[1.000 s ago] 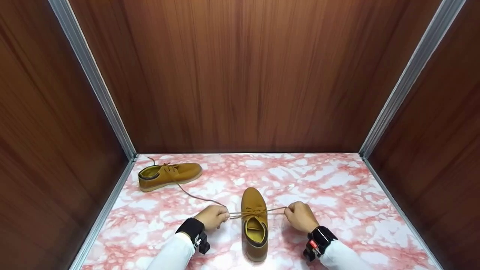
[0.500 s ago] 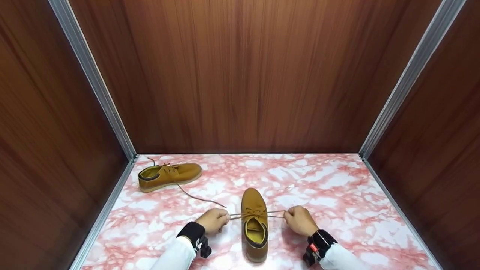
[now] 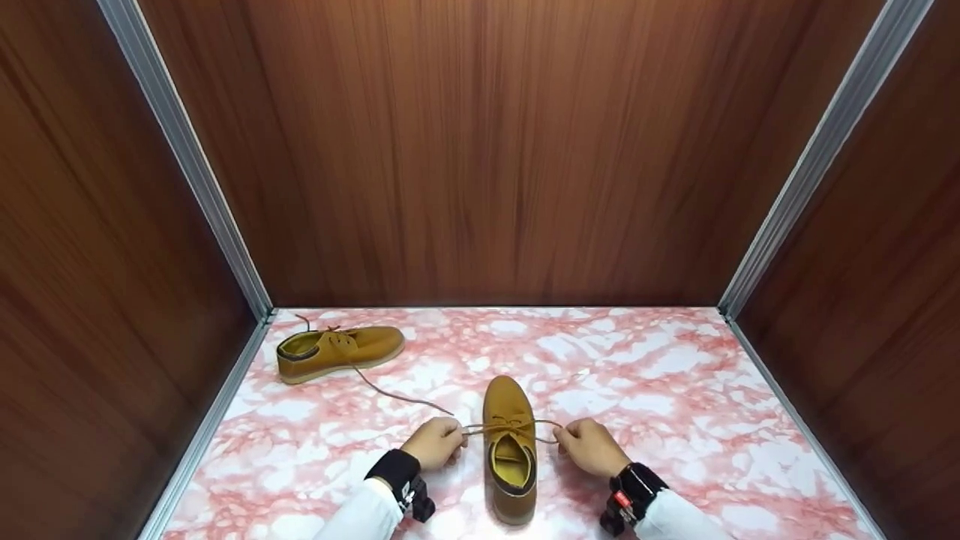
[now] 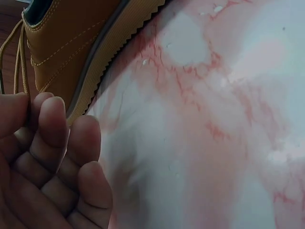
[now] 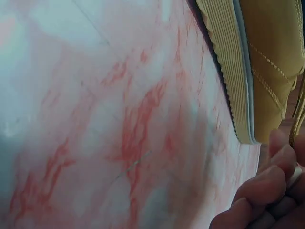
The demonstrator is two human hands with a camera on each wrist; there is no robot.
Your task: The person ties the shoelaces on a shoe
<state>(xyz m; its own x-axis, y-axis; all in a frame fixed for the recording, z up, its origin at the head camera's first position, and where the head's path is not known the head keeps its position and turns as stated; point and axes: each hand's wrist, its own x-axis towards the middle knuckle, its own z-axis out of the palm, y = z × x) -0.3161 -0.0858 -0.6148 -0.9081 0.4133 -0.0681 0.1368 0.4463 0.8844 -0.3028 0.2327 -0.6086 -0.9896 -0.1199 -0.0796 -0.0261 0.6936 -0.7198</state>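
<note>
A tan lace-up shoe (image 3: pixel 508 397) stands with its toe pointing away, in the middle of the head view. To its left, my left hand (image 3: pixel 435 444) pinches strands of its brown shoelace (image 4: pixel 24 67) between thumb and forefinger, the other fingers loosely bent. My right hand (image 3: pixel 592 448) pinches the lace on the other side, with two strands running from the shoe to its fingertips. Those right strands bow slightly apart, while the left ones run nearly straight. Where the laces cross over the tongue, a bow or knot is too small to make out.
A matching tan shoe (image 3: pixel 360 346) lies at the back left, its toe to the right. One loose lace (image 3: pixel 397 395) trails from it to near my left hand. Brown wood-grain panels (image 3: pixel 480 165) with metal edges enclose the pink and white marbled surface (image 3: pixel 637 375).
Both hands have come closer to the shoe, the right one moving left and slightly nearer me. The right strands have gone from taut to bowed. The shoe has hardly moved.
</note>
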